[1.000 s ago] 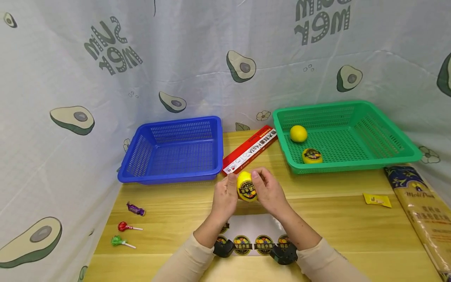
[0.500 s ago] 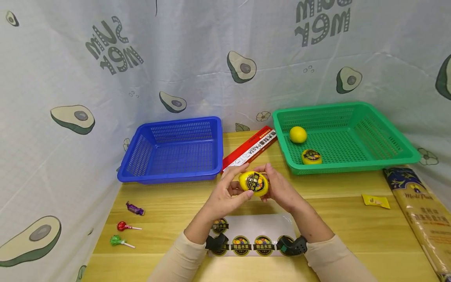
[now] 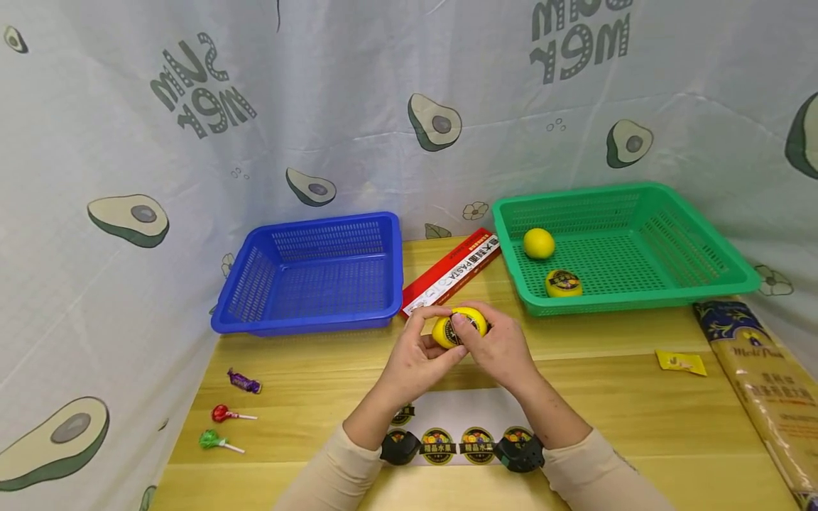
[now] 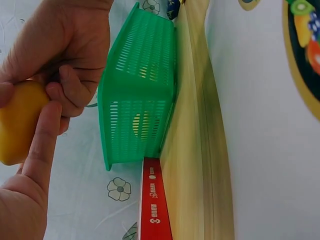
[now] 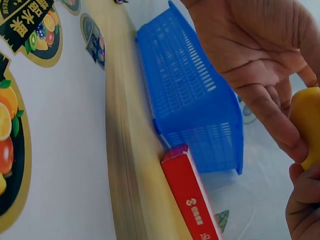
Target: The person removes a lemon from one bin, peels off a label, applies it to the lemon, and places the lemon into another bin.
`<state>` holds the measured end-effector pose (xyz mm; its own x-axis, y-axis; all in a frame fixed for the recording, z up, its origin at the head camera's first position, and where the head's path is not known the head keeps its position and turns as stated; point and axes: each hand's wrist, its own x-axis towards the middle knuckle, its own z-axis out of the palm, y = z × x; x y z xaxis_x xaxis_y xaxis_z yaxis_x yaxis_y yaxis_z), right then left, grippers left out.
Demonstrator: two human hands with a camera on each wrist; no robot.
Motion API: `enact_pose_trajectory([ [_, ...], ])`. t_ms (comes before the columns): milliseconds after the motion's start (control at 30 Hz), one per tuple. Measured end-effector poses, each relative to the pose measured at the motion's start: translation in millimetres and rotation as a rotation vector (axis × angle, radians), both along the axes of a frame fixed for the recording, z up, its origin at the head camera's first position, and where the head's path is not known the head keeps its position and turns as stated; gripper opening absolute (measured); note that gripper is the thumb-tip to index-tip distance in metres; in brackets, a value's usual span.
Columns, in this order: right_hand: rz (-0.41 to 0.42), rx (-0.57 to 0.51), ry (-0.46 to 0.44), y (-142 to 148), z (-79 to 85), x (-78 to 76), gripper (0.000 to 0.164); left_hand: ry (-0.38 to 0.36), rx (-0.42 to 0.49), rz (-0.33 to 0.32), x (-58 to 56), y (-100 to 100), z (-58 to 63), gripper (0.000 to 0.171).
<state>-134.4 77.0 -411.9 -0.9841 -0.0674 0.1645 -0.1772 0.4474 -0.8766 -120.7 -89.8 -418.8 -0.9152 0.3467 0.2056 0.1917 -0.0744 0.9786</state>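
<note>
Over the near middle of the table, both hands hold a yellow lemon (image 3: 440, 332) bearing a round black fruit sticker (image 3: 451, 332). My left hand (image 3: 412, 362) grips its left end between curled fingers and thumb. The right hand (image 3: 503, 349) holds the other end, its thumb lying across the sticker and covering part of it. In the left wrist view the lemon (image 4: 21, 120) shows a plain side between the fingers. Below the hands lies a white sticker sheet (image 3: 456, 408) with several round fruit stickers, partly hidden by the wrist cameras.
A green basket (image 3: 639, 298) at back right holds a plain lemon (image 3: 539, 243) and a stickered lemon (image 3: 564, 284). A blue basket (image 3: 307, 326) stands back left. Between them lies a red pasta box (image 3: 452, 273). Sweets (image 3: 244, 381) lie left; a yellow packet (image 3: 680, 363) and pasta bag (image 3: 760, 383) lie right.
The lemon has turned in the hands, from upright to lying sideways. The right thumb has moved off and then back onto the sticker. The left fingers have shifted around the lemon.
</note>
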Motion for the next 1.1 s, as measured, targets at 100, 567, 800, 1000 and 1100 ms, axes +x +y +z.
enact_pose_trajectory([
  [100, -0.012, 0.001, 0.049, 1, -0.1, 0.9, 0.032, -0.031, 0.012, -0.006, 0.2, 1, -0.1, 0.057],
  [567, 0.013, -0.038, 0.080, 3, -2.1, 1.6, 0.043, -0.058, -0.036, -0.003, 0.4, -3, 3.8, 0.054],
  [800, -0.025, -0.129, -0.055, 6, 1.5, 0.6, 0.052, -0.005, -0.114, -0.016, 1.5, -4, 10.7, 0.055],
  [1000, 0.027, -0.183, -0.164, 13, 3.9, 2.0, 0.055, 0.110, -0.229, -0.007, -1.0, -11, 9.9, 0.051],
  [1100, 0.018, -0.170, -0.168, 23, 1.8, 6.1, 0.051, 0.048, -0.165, -0.021, -1.7, -13, 9.4, 0.050],
])
